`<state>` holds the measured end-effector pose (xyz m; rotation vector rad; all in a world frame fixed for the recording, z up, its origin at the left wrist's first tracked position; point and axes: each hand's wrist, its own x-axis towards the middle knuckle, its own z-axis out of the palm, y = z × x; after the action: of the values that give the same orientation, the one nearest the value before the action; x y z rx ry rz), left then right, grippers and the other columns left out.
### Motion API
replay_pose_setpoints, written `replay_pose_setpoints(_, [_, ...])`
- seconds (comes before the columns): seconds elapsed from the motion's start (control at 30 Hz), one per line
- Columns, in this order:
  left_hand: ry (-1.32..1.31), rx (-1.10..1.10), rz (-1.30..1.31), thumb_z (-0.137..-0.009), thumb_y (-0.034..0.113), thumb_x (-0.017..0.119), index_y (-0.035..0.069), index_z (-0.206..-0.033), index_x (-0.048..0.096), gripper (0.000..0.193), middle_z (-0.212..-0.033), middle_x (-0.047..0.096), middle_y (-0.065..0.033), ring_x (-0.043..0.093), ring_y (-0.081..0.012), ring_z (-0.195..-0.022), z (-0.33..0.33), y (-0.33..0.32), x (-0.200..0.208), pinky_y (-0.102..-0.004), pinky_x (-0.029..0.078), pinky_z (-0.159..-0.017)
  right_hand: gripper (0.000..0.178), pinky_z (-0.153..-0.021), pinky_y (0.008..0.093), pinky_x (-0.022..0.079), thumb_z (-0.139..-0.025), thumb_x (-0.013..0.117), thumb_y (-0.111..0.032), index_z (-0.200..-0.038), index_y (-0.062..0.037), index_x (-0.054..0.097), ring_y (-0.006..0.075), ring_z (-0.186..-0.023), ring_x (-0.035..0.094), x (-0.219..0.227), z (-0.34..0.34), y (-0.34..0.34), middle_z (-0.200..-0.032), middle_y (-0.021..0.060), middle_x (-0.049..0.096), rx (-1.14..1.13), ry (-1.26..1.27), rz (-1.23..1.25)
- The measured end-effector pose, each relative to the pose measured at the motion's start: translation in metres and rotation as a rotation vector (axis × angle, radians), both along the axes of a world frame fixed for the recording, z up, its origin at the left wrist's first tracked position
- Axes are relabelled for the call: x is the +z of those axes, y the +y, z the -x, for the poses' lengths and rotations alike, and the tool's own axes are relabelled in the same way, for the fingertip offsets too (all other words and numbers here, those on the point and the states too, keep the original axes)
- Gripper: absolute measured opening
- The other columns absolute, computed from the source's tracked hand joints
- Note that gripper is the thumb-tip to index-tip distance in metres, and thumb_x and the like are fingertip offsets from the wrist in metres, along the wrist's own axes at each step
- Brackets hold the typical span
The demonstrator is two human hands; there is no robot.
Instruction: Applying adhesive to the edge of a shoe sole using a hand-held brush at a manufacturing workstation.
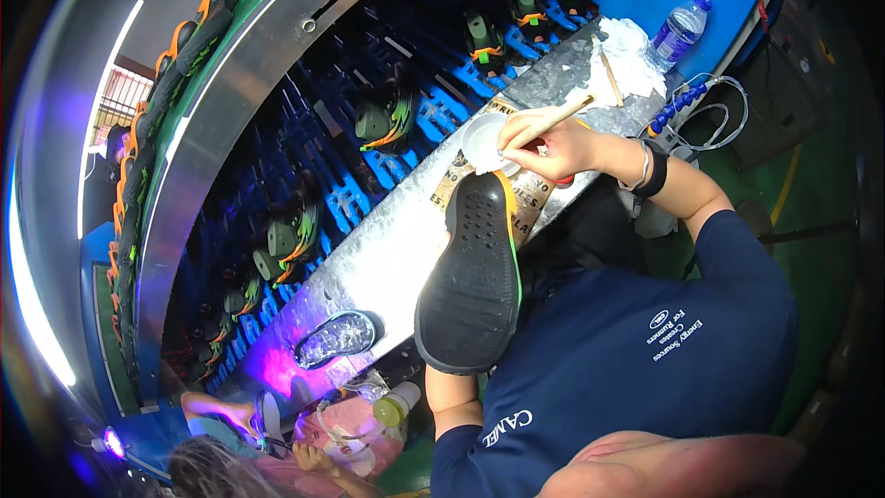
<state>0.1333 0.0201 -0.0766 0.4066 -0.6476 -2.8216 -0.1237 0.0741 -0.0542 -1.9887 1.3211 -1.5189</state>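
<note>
Nearest to the camera, the person's navy shirt (636, 350) lies right of the black shoe (470, 300), which is tilted sole-up over a metal bench (378, 263). Far left of the shoe runs a row of orange-trimmed shoes (134, 171); to its lower left come a co-worker's hand (241, 415), then 1 loose sole (336, 339) on the bench. The left forearm (452, 398) runs in beneath the shoe's heel; the left hand seems to support it, but is mostly hidden, so I cannot tell how its fingers close. Just beyond the toe sits a white bowl (479, 138). Right of the toe, the right hand (553, 149) pinches a pale-handled brush (562, 116) narrowly, its working end between bowl and toe; I cannot tell which it touches. Farther right of the shoe are crumpled white cloth (636, 55) and a bottle (680, 32). I judge this a brush-coating step near the toe; the next move calls for a steady shoe and a lightly loaded tip
</note>
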Motion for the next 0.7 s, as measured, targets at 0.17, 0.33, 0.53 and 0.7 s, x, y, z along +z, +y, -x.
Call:
replay_pose_setpoints(0.17, [-0.069, 0.044, 0.127, -0.086, 0.032, 0.042, 0.004, -0.117, 0.039, 0.042, -0.101, 0.052, -0.0147, 0.054, -0.0231, -0.087, 0.006, 0.002, 0.013, -0.033, 0.047, -0.074, 0.006, -0.052, 0.0235, 0.042, -0.07, 0.057, -0.001, -0.075, -0.0003, 0.056, 0.0143, -0.062, 0.054, -0.007, 0.003, 0.007, -0.076, 0.0083, 0.057, 0.006, 0.048, -0.022])
replay_pose_setpoints(0.33, [-0.142, 0.094, 0.287, -0.085, 0.031, 0.043, 0.004, -0.117, 0.038, 0.042, -0.1, 0.052, -0.0139, 0.054, -0.0217, -0.086, 0.014, 0.005, 0.027, -0.0317, 0.047, -0.074, 0.005, -0.043, 0.0208, 0.034, -0.071, 0.057, -0.001, -0.076, -0.001, 0.055, 0.0089, -0.049, 0.045, -0.001, -0.01, 0.02, -0.072, 0.0063, 0.055, 0.103, -0.062, -0.092])
replay_pose_setpoints(0.53, [-0.16, 0.208, 0.402, -0.084, 0.028, 0.046, 0.005, -0.118, 0.034, 0.043, -0.096, 0.05, -0.0089, 0.053, -0.0144, -0.08, 0.026, 0.015, 0.062, -0.0264, 0.046, -0.07, 0.004, -0.048, 0.0193, 0.037, -0.072, 0.055, 0.001, -0.076, 0.0007, 0.055, 0.0081, -0.055, 0.048, 0.002, -0.007, 0.018, -0.079, 0.0078, 0.056, 0.009, -0.228, -0.187])
replay_pose_setpoints(0.7, [-0.217, 0.174, 0.42, -0.082, 0.029, 0.048, 0.005, -0.118, 0.033, 0.046, -0.1, 0.049, -0.0093, 0.053, -0.0148, -0.084, 0.019, 0.006, 0.036, -0.0267, 0.046, -0.071, 0.005, -0.047, 0.0169, 0.035, -0.072, 0.055, 0.001, -0.077, 0.0001, 0.055, 0.0032, -0.057, 0.045, -0.001, -0.005, 0.018, -0.077, 0.0046, 0.054, -0.028, -0.163, -0.151])
